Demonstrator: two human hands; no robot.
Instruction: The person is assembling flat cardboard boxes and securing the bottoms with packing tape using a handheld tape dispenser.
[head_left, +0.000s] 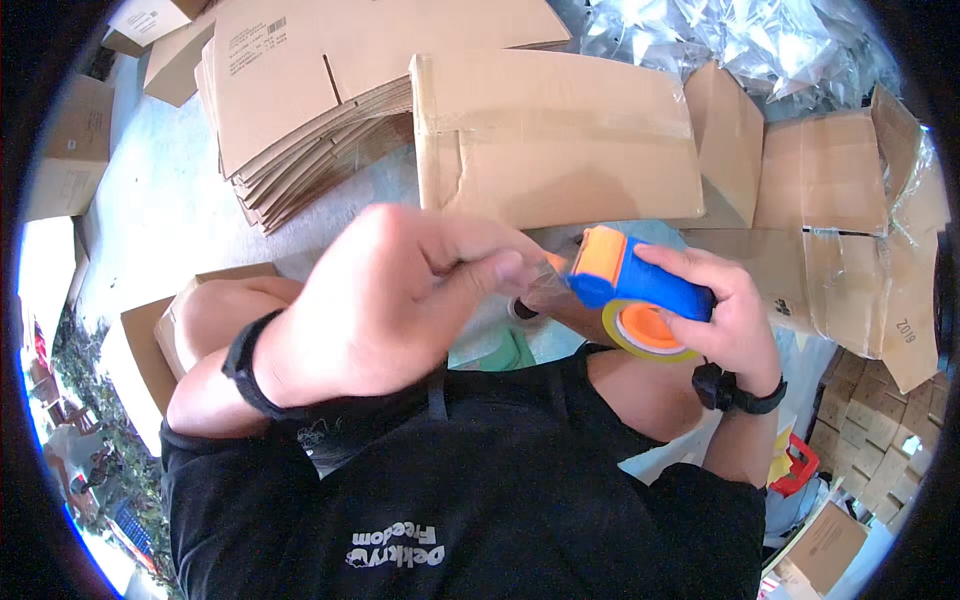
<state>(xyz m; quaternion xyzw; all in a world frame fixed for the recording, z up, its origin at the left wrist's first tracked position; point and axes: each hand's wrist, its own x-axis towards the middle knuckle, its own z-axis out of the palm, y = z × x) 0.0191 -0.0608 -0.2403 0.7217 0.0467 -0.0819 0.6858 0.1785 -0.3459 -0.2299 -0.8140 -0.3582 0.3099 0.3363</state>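
Note:
My right hand (pixel 738 315) grips a blue and orange tape dispenser (pixel 650 284) in front of my chest. A roll of tape (pixel 612 325) with an orange hub sits on the dispenser's lower side. Level with it, my left hand (pixel 385 295) is closed, thumb against fingers, pinching the loose end of clear tape (pixel 545 286) at the dispenser's front. The strip between hand and dispenser is short and blurred. Just beyond both hands lies a brown cardboard carton (pixel 560 140), with clear tape along its edges.
Flattened cardboard sheets (pixel 300 80) are stacked at the far left. Clear plastic bags (pixel 740 40) heap at the far right. An opened carton (pixel 830 190) stands on the right, and another box (pixel 140 345) is by my left knee. My bent legs flank the working space.

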